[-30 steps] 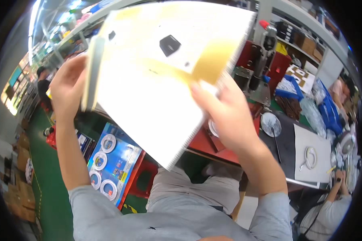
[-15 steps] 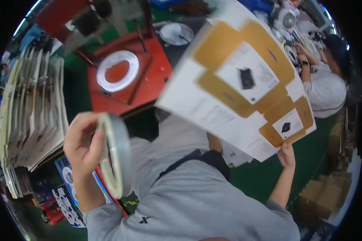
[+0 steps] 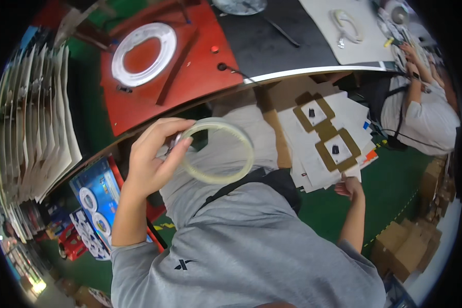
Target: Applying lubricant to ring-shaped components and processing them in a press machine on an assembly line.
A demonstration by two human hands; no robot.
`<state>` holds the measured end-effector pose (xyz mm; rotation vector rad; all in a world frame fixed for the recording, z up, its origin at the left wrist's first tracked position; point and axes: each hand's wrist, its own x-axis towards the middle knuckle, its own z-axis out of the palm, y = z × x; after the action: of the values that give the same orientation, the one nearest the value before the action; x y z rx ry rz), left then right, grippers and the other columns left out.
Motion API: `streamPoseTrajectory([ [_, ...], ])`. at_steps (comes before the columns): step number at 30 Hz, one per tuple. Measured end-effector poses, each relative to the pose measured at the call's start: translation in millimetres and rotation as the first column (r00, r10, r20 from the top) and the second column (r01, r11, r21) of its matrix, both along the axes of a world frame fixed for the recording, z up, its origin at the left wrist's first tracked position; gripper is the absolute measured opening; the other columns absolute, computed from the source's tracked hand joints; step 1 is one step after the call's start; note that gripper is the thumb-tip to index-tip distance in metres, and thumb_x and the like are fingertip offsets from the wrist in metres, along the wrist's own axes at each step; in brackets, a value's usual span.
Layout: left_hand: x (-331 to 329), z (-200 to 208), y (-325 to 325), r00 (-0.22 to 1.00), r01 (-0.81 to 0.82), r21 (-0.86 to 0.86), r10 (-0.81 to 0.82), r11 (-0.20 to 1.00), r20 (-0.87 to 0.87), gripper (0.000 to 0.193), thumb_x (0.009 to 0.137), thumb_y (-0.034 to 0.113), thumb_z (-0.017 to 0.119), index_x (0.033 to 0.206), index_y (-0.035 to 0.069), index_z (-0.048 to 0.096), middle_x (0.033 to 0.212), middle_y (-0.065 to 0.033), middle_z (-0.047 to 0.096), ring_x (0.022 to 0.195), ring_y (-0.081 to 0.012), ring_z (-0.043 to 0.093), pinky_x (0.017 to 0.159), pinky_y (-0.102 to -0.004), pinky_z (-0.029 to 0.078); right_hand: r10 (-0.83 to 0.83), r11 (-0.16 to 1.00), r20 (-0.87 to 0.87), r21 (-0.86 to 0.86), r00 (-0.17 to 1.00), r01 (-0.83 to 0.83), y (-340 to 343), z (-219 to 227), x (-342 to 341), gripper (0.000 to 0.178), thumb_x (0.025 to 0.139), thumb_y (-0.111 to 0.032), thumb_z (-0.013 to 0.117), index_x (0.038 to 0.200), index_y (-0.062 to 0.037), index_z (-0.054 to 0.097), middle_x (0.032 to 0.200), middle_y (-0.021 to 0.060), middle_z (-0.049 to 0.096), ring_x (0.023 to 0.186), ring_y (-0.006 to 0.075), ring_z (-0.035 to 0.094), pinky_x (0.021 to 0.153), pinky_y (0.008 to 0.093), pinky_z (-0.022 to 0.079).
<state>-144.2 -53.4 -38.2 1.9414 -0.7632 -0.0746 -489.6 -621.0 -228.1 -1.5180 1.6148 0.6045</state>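
My left hand pinches a pale ring by its left side, thumb inside the hoop and fingers over the outside. The ring hangs tilted above my lap, with its middle open. At the right, my right hand is curled at the near edge of a large white printed sheet; its fingertips are partly hidden there. That sheet bears two brown flattened-box shapes with dark pictures and lies over other papers below the table edge.
A white ring-shaped part lies on the red mat. Beyond are a black mat and a coiled cable. Upright boards stand at the left. A person works at the right, with cardboard boxes nearby.
The printed sheet has come down from its raised position onto the papers at the right. My left hand has moved right and up, turning the ring to face more toward me.
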Motion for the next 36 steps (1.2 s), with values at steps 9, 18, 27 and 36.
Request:
streamPoseTrajectory([
  [9, -4, -22, -18, 0.982, -0.108, -0.215, 0.138, 0.971, 0.130, 0.031, 0.083, -0.006, 0.079, 0.114, -0.005, 0.071, 0.110, -0.0183, 0.075, 0.086, -0.0225, 0.067, 0.073, -0.0311, 0.052, 0.420, 0.712, 0.881, -0.170, 0.219, -0.681, 204, 157, 281, 0.034, 0.105, -0.022, 0.062, 0.130, 0.0022, 0.066, 0.107, 0.0071, 0.074, 0.103, 0.0150, 0.067, 0.096, 0.0314, 0.052],
  [18, -16, -27, -8, 0.939, -0.254, -0.375, 0.134, 0.892, -0.318, 0.043, 0.084, -0.005, 0.079, 0.126, -0.010, 0.069, 0.116, -0.0177, 0.074, 0.099, -0.0208, 0.067, 0.088, -0.0314, 0.052, 0.350, 0.603, 0.912, -0.395, -0.215, -0.693, 308, 202, 323, 0.046, 0.096, -0.003, 0.071, 0.140, 0.0062, 0.062, 0.101, 0.0135, 0.075, 0.072, 0.0151, 0.071, 0.066, 0.0271, 0.057],
  [27, -9, -37, 13, 0.849, -0.131, -0.425, -0.121, 0.896, -0.515, 0.039, 0.087, -0.011, 0.075, 0.125, -0.009, 0.070, 0.127, -0.0218, 0.072, 0.116, -0.0277, 0.070, 0.101, -0.0369, 0.053, 0.252, 0.701, 0.858, -0.481, -0.448, -0.527, 315, 206, 346, 0.075, 0.094, -0.010, 0.079, 0.151, 0.0126, 0.036, 0.083, 0.0171, 0.073, 0.066, 0.0178, 0.070, 0.062, 0.0246, 0.054],
  [36, 2, -31, -5, 0.936, -0.123, -0.439, -0.043, 0.890, -0.349, 0.036, 0.082, -0.006, 0.083, 0.116, -0.010, 0.072, 0.111, -0.0188, 0.076, 0.103, -0.0257, 0.074, 0.093, -0.0352, 0.058, 0.062, 0.733, 0.962, -0.226, -0.267, -0.642, 302, 204, 355, 0.072, 0.090, 0.005, 0.078, 0.149, 0.0105, 0.037, 0.102, 0.0131, 0.074, 0.086, 0.0129, 0.070, 0.075, 0.0233, 0.054],
])
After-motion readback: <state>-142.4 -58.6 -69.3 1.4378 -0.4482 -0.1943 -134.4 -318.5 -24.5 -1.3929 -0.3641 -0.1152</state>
